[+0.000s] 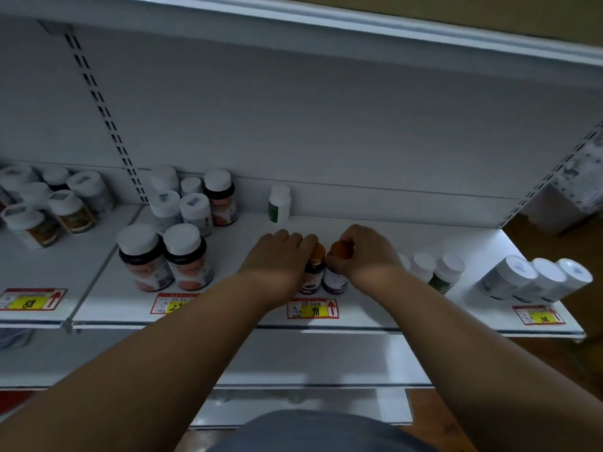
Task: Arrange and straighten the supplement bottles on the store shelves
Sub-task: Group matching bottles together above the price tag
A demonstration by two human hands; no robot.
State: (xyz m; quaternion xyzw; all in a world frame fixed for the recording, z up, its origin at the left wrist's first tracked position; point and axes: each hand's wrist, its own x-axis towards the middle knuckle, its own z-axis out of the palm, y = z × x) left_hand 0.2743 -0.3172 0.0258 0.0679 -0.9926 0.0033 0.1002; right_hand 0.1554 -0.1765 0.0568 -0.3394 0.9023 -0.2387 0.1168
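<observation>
On shelf [375,230]: two orange-capped bottles [313,272]; two hands [280,256] gripping.

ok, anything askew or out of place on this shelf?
One small white bottle with a green label stands alone at the back wall, apart from every group. The two orange-capped bottles under the hands sit upright. Nothing spilled.

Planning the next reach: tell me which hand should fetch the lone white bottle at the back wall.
Left, probably. The white bottle stands almost directly behind the left hand; the right hand is farther to the side.
</observation>
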